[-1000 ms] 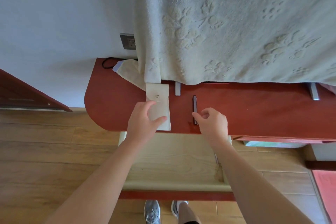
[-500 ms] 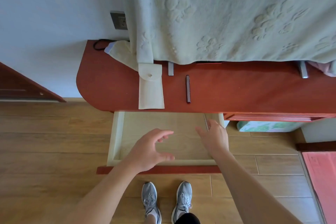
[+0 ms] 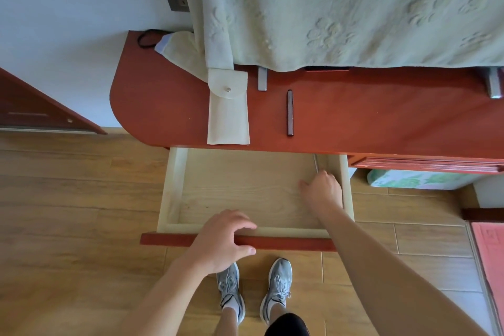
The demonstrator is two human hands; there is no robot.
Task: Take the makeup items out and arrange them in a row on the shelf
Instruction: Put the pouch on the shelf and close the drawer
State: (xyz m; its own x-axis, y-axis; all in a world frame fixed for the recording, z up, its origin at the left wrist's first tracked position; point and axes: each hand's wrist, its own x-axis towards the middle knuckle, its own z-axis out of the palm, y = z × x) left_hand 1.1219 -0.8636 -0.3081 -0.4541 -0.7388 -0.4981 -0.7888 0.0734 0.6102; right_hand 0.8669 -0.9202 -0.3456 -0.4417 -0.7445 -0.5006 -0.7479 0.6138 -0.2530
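Hands have dropped from desk (image 3: pixel 163 106) to open drawer (image 3: pixel 174 185): left hand (image 3: pixel 222 243) grips its front; right hand (image 3: pixel 323 191) reaches inside, fingers hidden, likely seeking another item. Pouch (image 3: pixel 227 114) and stick (image 3: pixel 290 113) lie on the desk.

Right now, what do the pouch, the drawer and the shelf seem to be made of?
The pouch looks like matt cream cloth, perhaps felt, with a shiny snap, probably metal. The drawer shows pale bare wood with visible grain inside; its front is coated red-brown. The shelf has the same smooth red-brown coat; wood or board beneath, I cannot tell.
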